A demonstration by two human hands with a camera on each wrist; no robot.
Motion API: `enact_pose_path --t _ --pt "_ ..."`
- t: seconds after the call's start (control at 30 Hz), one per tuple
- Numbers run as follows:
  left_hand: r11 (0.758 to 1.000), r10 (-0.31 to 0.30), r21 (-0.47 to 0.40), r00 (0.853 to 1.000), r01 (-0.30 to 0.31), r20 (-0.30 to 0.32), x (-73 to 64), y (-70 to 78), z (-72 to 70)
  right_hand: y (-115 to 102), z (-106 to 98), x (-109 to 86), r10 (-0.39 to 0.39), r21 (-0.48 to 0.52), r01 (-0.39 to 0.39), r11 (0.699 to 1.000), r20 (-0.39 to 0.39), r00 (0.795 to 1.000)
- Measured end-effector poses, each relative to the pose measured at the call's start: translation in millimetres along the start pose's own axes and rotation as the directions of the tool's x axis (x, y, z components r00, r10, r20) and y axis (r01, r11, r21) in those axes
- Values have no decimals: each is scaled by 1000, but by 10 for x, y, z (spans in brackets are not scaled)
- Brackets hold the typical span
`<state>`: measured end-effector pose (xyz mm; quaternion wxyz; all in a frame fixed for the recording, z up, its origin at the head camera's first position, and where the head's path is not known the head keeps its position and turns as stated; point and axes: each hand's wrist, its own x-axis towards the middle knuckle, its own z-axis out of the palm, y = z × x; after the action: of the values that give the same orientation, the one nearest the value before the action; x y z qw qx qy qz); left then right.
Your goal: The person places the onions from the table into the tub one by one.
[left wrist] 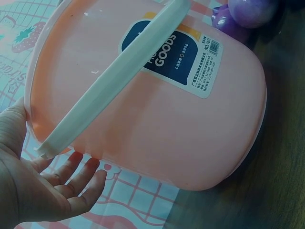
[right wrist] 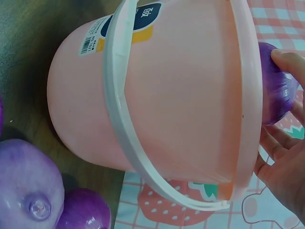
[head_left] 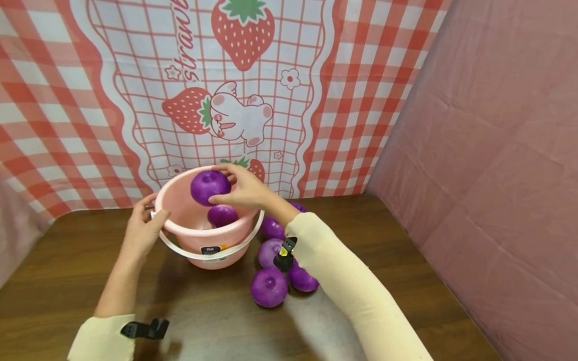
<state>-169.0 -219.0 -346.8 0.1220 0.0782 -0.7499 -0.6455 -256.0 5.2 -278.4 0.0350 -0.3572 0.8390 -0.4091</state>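
Note:
A pink bucket (head_left: 221, 258) with a white handle (left wrist: 112, 78) stands on the table. My left hand (head_left: 143, 228) grips its left rim, thumb over the edge and fingers under the outside. In my right hand (head_left: 246, 188) is a purple onion (head_left: 209, 186), held between thumb and fingers over the bucket's opening. A second purple onion (head_left: 222, 215) lies inside, lower down. From the right wrist view, the held onion (right wrist: 277, 83) shows partly behind the rim, with the right hand (right wrist: 286, 152) beside it. The bucket's bottom inside is partly hidden.
Several more purple onions (head_left: 269, 287) lie on the wooden table (head_left: 203, 316) just right of the bucket, partly under my right forearm. A strawberry-patterned cloth (head_left: 289, 30) hangs close behind the bucket. A pink cloth (head_left: 487, 125) hangs along the right side.

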Motion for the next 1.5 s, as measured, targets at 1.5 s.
enact_pose_path --t 1.5 --pt "999 13 -31 1000 -14 -12 -14 -6 6 -65 329 238 -3 -396 75 915 181 984"
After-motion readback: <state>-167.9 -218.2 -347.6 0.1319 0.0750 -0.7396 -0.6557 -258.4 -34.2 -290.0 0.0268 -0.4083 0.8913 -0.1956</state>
